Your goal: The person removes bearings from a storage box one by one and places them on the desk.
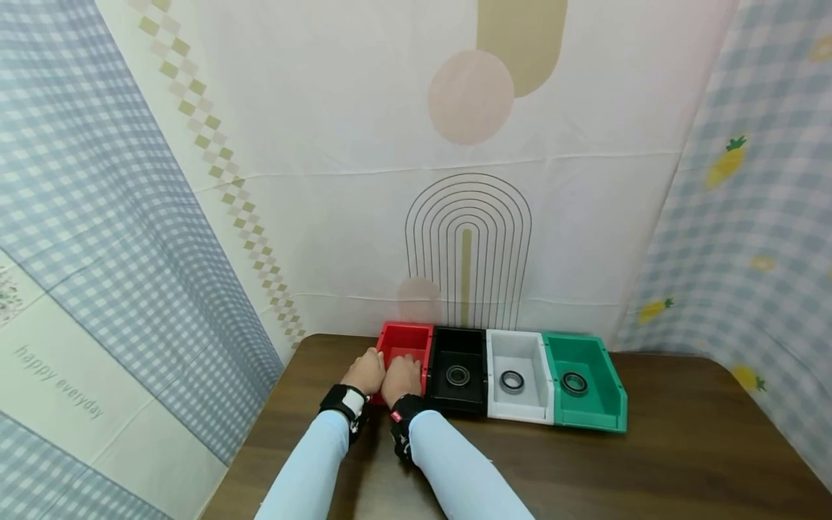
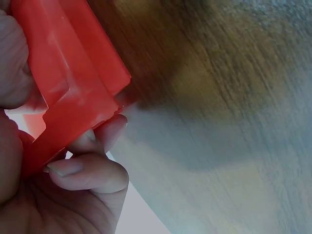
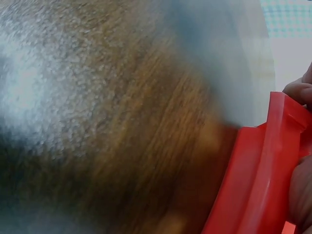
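Note:
A red bin (image 1: pixel 406 338) stands at the left end of a row of bins. My left hand (image 1: pixel 365 373) grips its left side. In the left wrist view, curled fingers (image 2: pixel 87 173) close on the red wall (image 2: pixel 73 114). My right hand (image 1: pixel 403 378) reaches over the front of the same bin with its fingers down inside. The right wrist view catches only part of a hand at the red bin (image 3: pixel 258 180), by the right edge. What the right fingertips hold is hidden, and I cannot tell how they are closed.
Right of the red bin stand a black bin (image 1: pixel 458 339), a white bin (image 1: pixel 518 343) and a green bin (image 1: pixel 575 347). Each has a ring-shaped bearing inside: one in the black (image 1: pixel 458 375), one in the white (image 1: pixel 511 381), one in the green (image 1: pixel 575 383). Patterned cloth hangs behind the wooden table (image 1: pixel 663 448).

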The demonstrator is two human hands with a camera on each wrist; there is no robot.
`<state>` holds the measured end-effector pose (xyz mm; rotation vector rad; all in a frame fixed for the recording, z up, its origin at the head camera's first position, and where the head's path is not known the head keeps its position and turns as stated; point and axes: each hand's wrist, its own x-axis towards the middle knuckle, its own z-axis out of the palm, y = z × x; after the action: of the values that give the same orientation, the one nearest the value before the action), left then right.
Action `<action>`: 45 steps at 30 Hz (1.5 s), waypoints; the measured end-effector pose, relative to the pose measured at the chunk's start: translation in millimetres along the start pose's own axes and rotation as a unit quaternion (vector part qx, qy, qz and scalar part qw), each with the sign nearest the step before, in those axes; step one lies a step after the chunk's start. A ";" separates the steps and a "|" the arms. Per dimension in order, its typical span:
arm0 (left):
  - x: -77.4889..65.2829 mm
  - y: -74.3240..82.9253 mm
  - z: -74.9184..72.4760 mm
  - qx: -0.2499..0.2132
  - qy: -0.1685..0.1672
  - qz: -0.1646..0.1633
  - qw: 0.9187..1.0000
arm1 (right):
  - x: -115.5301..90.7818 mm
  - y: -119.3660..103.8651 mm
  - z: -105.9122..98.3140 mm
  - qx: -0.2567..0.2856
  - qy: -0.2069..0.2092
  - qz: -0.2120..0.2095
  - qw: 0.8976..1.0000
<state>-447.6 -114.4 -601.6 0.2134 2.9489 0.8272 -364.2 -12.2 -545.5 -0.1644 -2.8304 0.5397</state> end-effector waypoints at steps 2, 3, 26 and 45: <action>0.6 -0.3 0.8 -0.004 -0.002 -0.005 1.000 | -0.1 0.4 -0.6 -0.003 -0.005 -0.001 1.000; 0.7 0.1 1.2 -0.006 -0.003 -0.005 1.000 | 0.1 1.0 -1.1 -0.002 -0.007 -0.001 1.000; -2.3 -0.2 -1.4 -0.012 -0.012 -0.003 1.000 | -4.5 3.4 -3.4 0.028 -0.013 -0.019 0.999; -10.1 12.5 -8.1 -0.007 -0.020 -0.016 1.000 | -5.7 7.9 -6.3 0.081 -0.031 -0.023 0.996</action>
<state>-437.1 -109.5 -587.8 0.1807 2.8999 0.8305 -356.5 -3.6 -544.2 -0.0526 -2.8260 0.7720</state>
